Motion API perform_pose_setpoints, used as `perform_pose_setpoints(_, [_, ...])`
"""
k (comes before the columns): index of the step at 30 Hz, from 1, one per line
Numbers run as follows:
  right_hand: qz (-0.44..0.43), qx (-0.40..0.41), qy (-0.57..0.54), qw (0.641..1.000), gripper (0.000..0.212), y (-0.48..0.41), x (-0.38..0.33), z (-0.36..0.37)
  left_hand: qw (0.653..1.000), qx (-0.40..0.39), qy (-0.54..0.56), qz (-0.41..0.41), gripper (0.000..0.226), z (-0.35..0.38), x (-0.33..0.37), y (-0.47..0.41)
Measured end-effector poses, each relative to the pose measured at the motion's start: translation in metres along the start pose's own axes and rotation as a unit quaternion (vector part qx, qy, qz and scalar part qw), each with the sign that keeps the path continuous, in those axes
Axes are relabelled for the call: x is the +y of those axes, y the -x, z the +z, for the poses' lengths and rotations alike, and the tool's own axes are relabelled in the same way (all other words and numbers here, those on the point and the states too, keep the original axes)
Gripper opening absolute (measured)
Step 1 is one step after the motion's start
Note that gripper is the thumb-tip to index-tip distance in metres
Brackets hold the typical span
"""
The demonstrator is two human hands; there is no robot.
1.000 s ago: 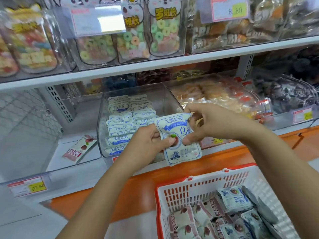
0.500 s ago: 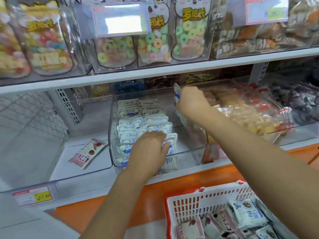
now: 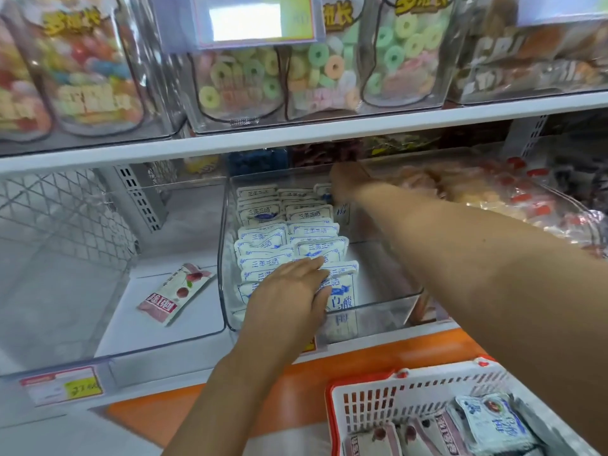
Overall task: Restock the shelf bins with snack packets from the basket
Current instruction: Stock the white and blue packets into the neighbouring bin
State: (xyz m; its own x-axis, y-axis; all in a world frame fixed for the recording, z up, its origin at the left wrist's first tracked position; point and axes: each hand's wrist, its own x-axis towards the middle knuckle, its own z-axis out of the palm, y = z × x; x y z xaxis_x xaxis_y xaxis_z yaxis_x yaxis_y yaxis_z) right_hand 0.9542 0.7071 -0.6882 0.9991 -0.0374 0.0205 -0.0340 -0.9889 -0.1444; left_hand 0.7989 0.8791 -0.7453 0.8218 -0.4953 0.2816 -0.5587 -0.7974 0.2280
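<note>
A clear shelf bin (image 3: 388, 312) on the lower shelf holds two rows of upright white-and-blue snack packets (image 3: 263, 238). My left hand (image 3: 289, 294) rests flat on the front packets, fingers fairly straight, pressing them. My right hand (image 3: 348, 181) reaches to the bin's back right corner and grips a white-and-blue packet (image 3: 342, 212), which hangs below it behind the right row; the hand is blurred. At the bottom right stands the white basket with a red rim (image 3: 411, 390), holding more blue-white packets (image 3: 493, 422) and pink ones (image 3: 441, 432).
The clear bin to the left (image 3: 131, 352) holds a single pink packet (image 3: 174, 294). A bin of orange-wrapped snacks (image 3: 513, 199) sits to the right. The upper shelf (image 3: 296, 139) carries bins of ring candy just above my right hand. An orange ledge (image 3: 378, 360) runs below.
My right hand has carried its packet further back, down into the bin's rear right corner. My left hand stays on the front packets. The view has shifted closer to the shelf.
</note>
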Motion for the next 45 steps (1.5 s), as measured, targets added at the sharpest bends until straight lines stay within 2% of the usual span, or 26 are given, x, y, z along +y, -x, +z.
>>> perform_pose_setpoints(4, [-0.012, 0.059, 0.006, 0.998, 0.019, -0.008, 0.003, 0.016, 1.000, 0.029, -0.002, 0.006, 0.032, 0.006, -0.003, 0.000])
perform_pose_setpoints(9, [-0.014, 0.004, -0.007, 1.000, 0.034, -0.018, 0.001, 0.008, 0.999, 0.042, -0.013, 0.012, 0.040, 0.009, -0.005, -0.001])
perform_pose_setpoints(12, [-0.002, 0.045, -0.014, 0.999, 0.022, -0.022, 0.000, 0.009, 0.999, 0.047, -0.014, 0.015, 0.040, 0.009, -0.005, -0.001])
perform_pose_setpoints(14, [0.010, 0.087, -0.008, 0.996, 0.025, -0.021, 0.000, 0.015, 0.999, 0.051, -0.009, 0.012, 0.040, 0.009, -0.004, -0.001])
perform_pose_setpoints(16, [0.008, 0.108, -0.008, 0.994, 0.014, -0.021, 0.001, 0.018, 0.999, 0.049, -0.007, 0.015, 0.040, 0.010, -0.005, -0.002])
perform_pose_setpoints(18, [-0.008, 0.145, -0.013, 0.989, 0.038, -0.025, 0.001, 0.019, 0.999, 0.047, -0.003, 0.018, 0.040, 0.010, -0.006, -0.002])
perform_pose_setpoints(19, [-0.020, 0.159, -0.021, 0.987, 0.043, -0.025, 0.002, 0.019, 0.999, 0.049, -0.003, 0.021, 0.040, 0.010, -0.006, -0.001])
perform_pose_setpoints(22, [-0.057, 0.119, -0.048, 0.990, 0.021, -0.025, 0.004, 0.021, 0.998, 0.057, -0.009, 0.027, 0.040, 0.010, -0.006, -0.001])
perform_pose_setpoints(27, [-0.063, 0.027, -0.052, 0.996, 0.021, -0.024, 0.002, 0.030, 0.997, 0.068, -0.031, 0.036, 0.040, 0.012, -0.007, -0.002])
perform_pose_setpoints(33, [-0.026, 0.001, -0.053, 0.998, 0.025, 0.006, -0.001, 0.019, 0.989, 0.109, -0.069, 0.069, 0.041, 0.011, -0.008, 0.009])
perform_pose_setpoints(36, [-0.059, 0.076, -0.070, 0.993, 0.021, 0.047, 0.002, 0.004, 0.978, 0.174, -0.050, 0.109, 0.037, 0.009, -0.002, 0.023])
perform_pose_setpoints(38, [-0.097, 0.126, -0.090, 0.983, 0.027, 0.088, 0.005, -0.002, 0.971, 0.198, 0.006, 0.137, 0.030, 0.007, 0.009, 0.035])
perform_pose_setpoints(40, [-0.127, 0.138, -0.107, 0.976, 0.041, 0.134, 0.005, -0.002, 0.972, 0.172, 0.062, 0.145, 0.025, 0.013, 0.019, 0.049])
perform_pose_setpoints(42, [-0.153, 0.139, -0.107, 0.973, 0.048, 0.176, 0.009, 0.011, 0.982, 0.106, 0.066, 0.139, 0.026, 0.022, 0.030, 0.061])
perform_pose_setpoints(45, [-0.167, 0.107, -0.119, 0.973, 0.044, 0.228, 0.026, 0.054, 0.990, -0.092, 0.016, 0.107, 0.034, 0.045, 0.048, 0.080])
